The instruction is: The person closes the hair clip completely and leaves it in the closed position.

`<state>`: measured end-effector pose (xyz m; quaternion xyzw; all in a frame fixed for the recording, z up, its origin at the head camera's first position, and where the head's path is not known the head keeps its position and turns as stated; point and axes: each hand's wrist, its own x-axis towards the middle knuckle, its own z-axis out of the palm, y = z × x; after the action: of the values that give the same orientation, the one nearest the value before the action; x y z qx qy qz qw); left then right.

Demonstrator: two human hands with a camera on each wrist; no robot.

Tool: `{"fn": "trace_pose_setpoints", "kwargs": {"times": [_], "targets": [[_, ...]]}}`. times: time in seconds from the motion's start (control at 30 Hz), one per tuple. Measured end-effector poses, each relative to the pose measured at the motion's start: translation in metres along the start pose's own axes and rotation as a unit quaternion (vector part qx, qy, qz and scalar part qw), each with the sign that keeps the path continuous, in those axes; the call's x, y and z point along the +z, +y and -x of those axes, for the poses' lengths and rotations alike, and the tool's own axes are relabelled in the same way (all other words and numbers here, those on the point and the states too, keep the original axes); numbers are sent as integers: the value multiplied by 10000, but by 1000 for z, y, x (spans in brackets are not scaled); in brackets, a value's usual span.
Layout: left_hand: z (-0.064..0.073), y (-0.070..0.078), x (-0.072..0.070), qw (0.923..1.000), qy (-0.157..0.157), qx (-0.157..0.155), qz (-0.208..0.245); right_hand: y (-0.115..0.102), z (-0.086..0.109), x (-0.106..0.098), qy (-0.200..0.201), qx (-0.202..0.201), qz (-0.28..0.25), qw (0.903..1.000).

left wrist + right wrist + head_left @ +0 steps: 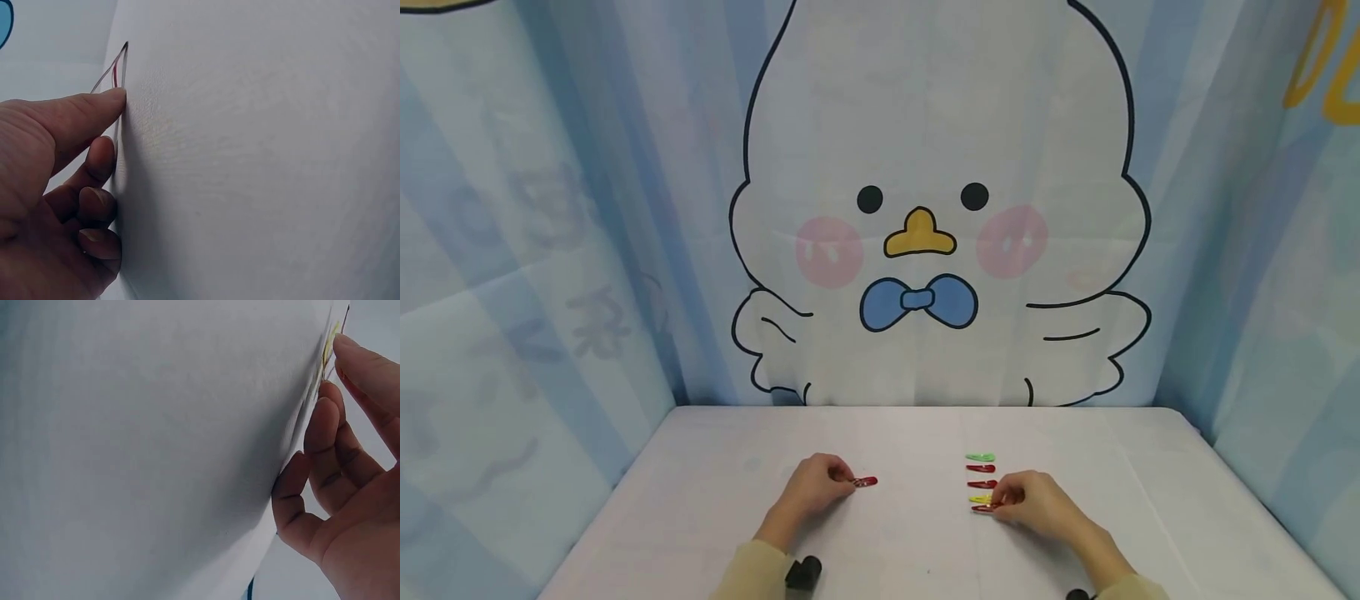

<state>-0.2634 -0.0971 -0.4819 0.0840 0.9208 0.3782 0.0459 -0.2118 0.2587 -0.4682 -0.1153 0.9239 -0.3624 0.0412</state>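
My left hand (817,487) pinches a red snap hair clip (866,482) between thumb and fingertips, low over the white table. In the left wrist view the clip's thin metal frame (125,59) sticks out past the thumb, its parts spread apart. To the right, my right hand (1037,504) pinches another red hair clip (982,508) at the near end of a column of clips. Just beyond it lies a yellow clip (979,499), partly hidden by the fingers. Farther back come a red clip (981,484), a second red one (981,468) and a green one (980,457).
The white table (917,550) runs back to a curtain (925,358) printed with a cartoon bird. Curtains also hang along the left and right sides. A black wrist device (805,572) sits by the left sleeve.
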Motion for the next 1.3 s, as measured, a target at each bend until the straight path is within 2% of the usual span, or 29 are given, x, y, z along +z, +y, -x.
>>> {"fn": "trace_pose_setpoints", "kwargs": {"times": [0.17, 0.3, 0.67, 0.83, 1.1, 1.3], "targets": [[0, 3, -1, 10000, -49, -77, -25, 0, -1, 4, -76, -98, 123, 9998], [1, 6, -3, 9999, -73, 44, -84, -2, -2, 4, -95, -52, 177, 9998], [2, 4, -5, 9993, -178, 300, -115, -6, -5, 4, -20, 420, 273, 9987], [2, 3, -5, 9997, -132, 206, 23, -7, -4, 4, -60, 451, 294, 9985], [2, 3, -5, 9996, -54, 167, 205, -5, -2, 3, -115, 155, 229, 9996], [1, 4, -5, 9984, -86, 110, 548, -5, -2, 2, -112, 296, 184, 9993]]}}
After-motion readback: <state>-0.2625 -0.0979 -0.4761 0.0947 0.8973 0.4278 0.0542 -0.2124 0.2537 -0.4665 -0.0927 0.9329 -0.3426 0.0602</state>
